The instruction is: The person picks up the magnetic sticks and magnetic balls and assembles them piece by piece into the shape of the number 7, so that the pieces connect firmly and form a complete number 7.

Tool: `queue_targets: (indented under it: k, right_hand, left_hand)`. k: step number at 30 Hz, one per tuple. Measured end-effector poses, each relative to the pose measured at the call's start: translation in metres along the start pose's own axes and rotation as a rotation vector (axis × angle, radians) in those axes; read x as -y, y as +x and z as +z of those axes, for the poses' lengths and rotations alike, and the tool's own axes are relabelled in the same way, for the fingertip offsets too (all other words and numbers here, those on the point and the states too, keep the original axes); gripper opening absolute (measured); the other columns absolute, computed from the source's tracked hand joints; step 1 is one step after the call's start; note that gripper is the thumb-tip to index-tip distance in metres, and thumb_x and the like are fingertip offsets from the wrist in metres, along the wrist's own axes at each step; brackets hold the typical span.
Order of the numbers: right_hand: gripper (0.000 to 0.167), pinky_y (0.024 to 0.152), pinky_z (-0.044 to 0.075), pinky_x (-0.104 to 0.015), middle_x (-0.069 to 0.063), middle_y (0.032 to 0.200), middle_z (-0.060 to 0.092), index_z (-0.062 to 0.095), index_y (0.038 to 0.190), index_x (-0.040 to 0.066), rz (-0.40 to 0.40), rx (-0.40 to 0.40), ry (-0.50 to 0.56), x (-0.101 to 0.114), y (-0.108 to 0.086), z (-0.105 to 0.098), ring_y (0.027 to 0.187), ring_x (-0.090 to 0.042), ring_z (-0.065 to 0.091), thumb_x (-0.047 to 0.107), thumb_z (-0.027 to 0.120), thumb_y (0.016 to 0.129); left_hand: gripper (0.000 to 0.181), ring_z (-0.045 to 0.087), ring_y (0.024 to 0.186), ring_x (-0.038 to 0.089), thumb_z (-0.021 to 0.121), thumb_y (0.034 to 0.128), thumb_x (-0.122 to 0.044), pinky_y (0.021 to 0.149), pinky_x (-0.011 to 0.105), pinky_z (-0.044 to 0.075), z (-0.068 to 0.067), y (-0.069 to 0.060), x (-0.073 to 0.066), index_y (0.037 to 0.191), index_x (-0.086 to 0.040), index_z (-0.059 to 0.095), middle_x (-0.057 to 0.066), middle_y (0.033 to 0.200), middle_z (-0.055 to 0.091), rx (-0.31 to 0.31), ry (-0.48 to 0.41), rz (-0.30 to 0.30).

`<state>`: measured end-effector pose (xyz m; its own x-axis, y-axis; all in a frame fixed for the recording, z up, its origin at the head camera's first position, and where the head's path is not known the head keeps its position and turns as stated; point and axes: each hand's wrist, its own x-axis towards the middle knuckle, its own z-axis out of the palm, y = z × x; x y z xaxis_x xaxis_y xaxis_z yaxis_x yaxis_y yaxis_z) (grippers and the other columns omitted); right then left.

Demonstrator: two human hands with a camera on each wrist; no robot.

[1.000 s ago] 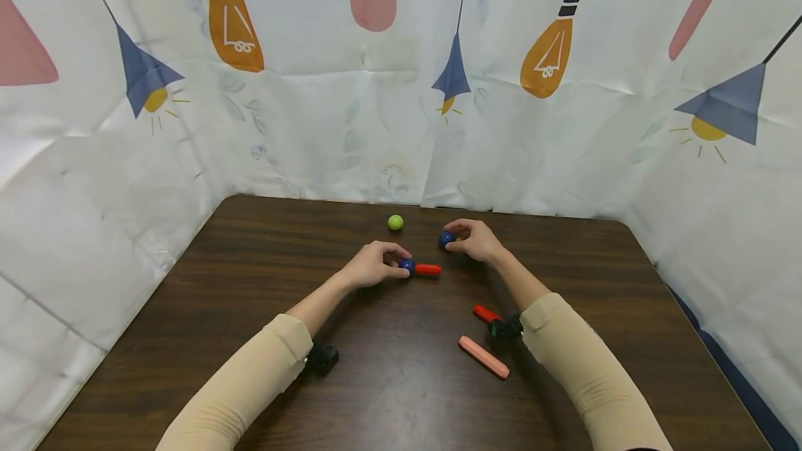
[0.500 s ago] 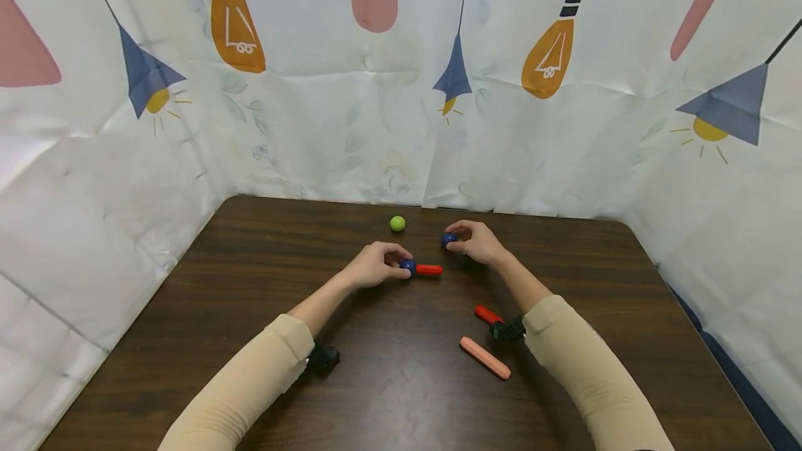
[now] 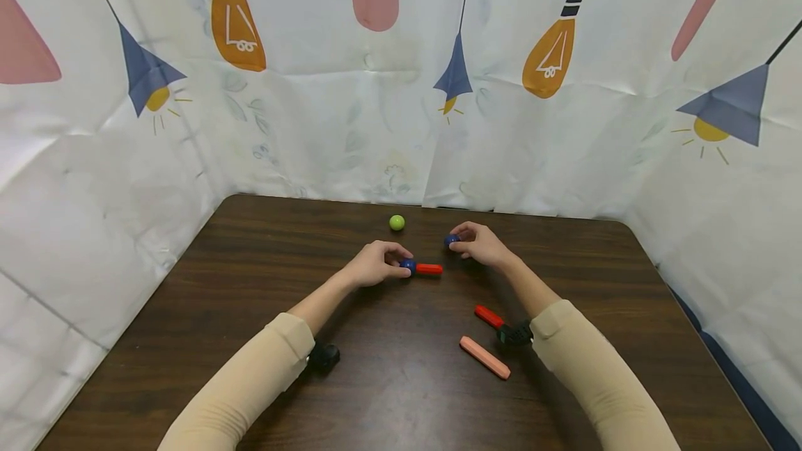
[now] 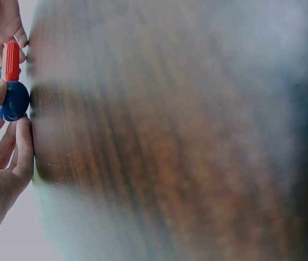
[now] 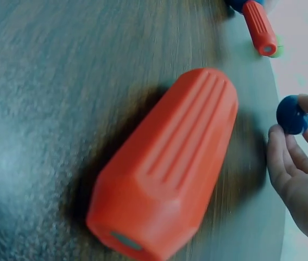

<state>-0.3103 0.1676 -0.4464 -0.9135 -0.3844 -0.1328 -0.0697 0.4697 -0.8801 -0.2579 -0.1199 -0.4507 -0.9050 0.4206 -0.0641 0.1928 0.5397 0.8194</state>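
Observation:
My left hand (image 3: 371,266) pinches a blue ball (image 3: 408,267) between thumb and fingers at the middle of the table. A short red ribbed stick (image 3: 429,269) juts from this ball to the right, its end touching it. Farther back and to the right, my right hand (image 3: 481,245) holds a second blue ball (image 5: 292,115) between thumb and fingertips. The two balls are apart. Under my right wrist lies another red ribbed stick (image 3: 489,316), large in the right wrist view, with a grey spot in its end face.
A green ball (image 3: 397,223) sits near the back edge of the dark wooden table (image 3: 269,242). Toward the front right lies a salmon-pink stick (image 3: 485,358), beside the loose red one. A printed white curtain (image 3: 301,124) hangs behind the table.
My right hand has shifted slightly to the right with its blue ball, and more of the loose red stick shows. My left hand has stayed in place.

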Motion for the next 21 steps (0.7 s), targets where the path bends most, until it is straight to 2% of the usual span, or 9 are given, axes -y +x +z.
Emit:
queue_targets:
  k: [11, 16, 21]
  right_hand:
    - [0.040, 0.089, 0.056, -0.041, -0.020, 0.120, 0.062, 0.055, 0.139, -0.003, -0.023, 0.034, 0.055, -0.0018, -0.0062, -0.0025, 0.103, -0.031, 0.066, 0.015, 0.063, 0.104]
    - [0.043, 0.093, 0.054, -0.047, -0.023, 0.125, 0.063, 0.054, 0.144, -0.005, -0.063, 0.077, 0.057, -0.0046, -0.0072, -0.0052, 0.106, -0.036, 0.065, 0.015, 0.060, 0.105]
    - [0.041, 0.093, 0.055, -0.046, -0.024, 0.128, 0.063, 0.057, 0.142, -0.003, -0.061, 0.087, 0.046, -0.0047, -0.0078, -0.0059, 0.107, -0.035, 0.065, 0.016, 0.060, 0.106]
  left_hand:
    - [0.028, 0.063, 0.095, 0.016, 0.081, 0.0914, -0.016, 0.079, 0.030, 0.052, -0.0003, 0.0010, 0.0008, 0.118, -0.011, 0.075, 0.001, 0.112, 0.069, -0.002, 0.002, 0.000]
    - [0.028, 0.063, 0.094, 0.015, 0.081, 0.0914, -0.017, 0.079, 0.031, 0.052, -0.0001, 0.0018, 0.0008, 0.118, -0.011, 0.075, 0.001, 0.111, 0.070, -0.004, 0.007, -0.001]
    - [0.028, 0.064, 0.094, 0.016, 0.081, 0.0913, -0.017, 0.079, 0.031, 0.052, -0.0006, 0.0016, 0.0001, 0.118, -0.012, 0.075, 0.001, 0.111, 0.070, -0.002, 0.014, 0.000]
